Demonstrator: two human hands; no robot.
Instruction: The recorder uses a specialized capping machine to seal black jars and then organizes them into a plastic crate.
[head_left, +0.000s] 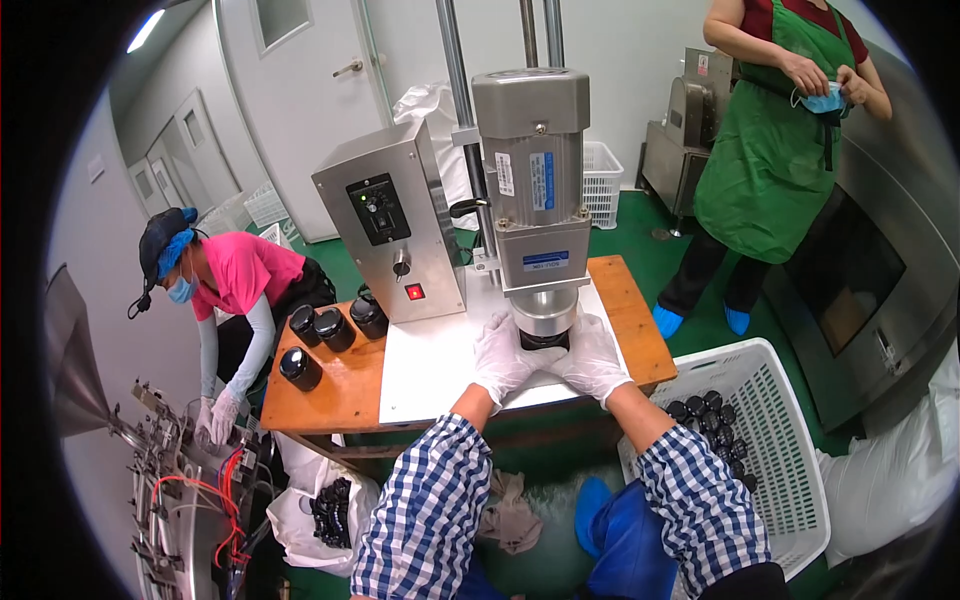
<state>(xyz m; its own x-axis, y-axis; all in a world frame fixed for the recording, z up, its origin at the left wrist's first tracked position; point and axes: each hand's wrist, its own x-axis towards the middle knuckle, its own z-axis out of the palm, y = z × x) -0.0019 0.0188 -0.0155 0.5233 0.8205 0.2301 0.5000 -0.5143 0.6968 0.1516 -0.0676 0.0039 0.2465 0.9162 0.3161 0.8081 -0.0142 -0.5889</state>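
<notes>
Before me stands a capping machine with a motor (536, 180), its round metal head (544, 311) lowered over a black jar (544, 341). My left hand (504, 358), in a thin white glove, grips the jar from the left. From the other side my right hand (595, 361), gloved the same way, holds it too. The fingers hide much of the jar, which rests over a white board (424, 375) on a wooden table (330, 409). To the left is a steel control box (394, 225) with a lit red switch.
Several black jars (300, 368) stand on the table's left end. A white basket (780, 420) holding many black jars is at right; a sack of black parts (330, 514) is at left. One co-worker (247, 277) bends over a filling machine (187, 480); another person (780, 150) stands right.
</notes>
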